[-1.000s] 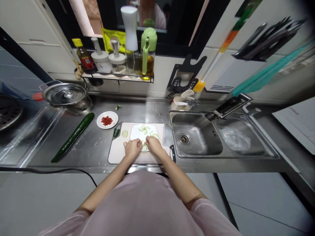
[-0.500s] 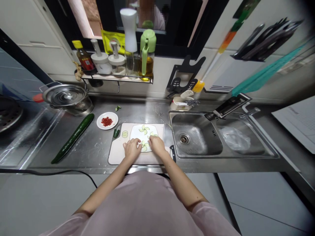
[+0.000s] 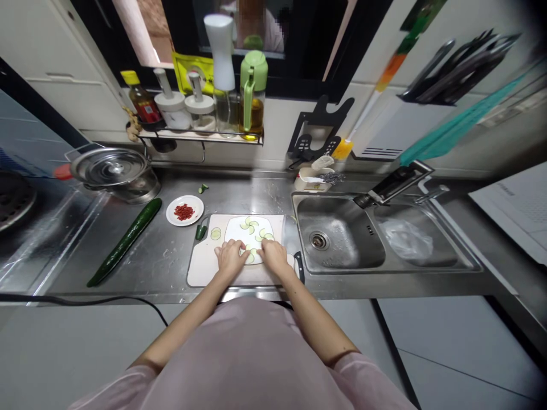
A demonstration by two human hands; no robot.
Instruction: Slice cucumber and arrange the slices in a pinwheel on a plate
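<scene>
A white plate (image 3: 239,232) with several thin cucumber slices (image 3: 255,225) lies on a pale cutting board (image 3: 204,270) at the counter's front edge. My left hand (image 3: 229,257) and my right hand (image 3: 274,256) rest side by side at the plate's near rim. The fingers of both are curled, with the fingertips pinching cucumber slices (image 3: 251,254) that lie between them. One loose slice (image 3: 216,233) and a dark green cucumber end (image 3: 200,232) sit on the board left of the plate. A knife (image 3: 298,263) lies along the board's right side, its black handle next to my right wrist.
A whole cucumber (image 3: 126,240) lies on the steel counter at left, near a small dish of red chilli (image 3: 185,210) and a lidded pot (image 3: 111,171). A sink (image 3: 342,239) is at right. Bottles stand on a shelf (image 3: 200,134) behind.
My hands have drawn slightly apart at the plate's near rim, the right one shifting right. More slices now lie between the fingertips.
</scene>
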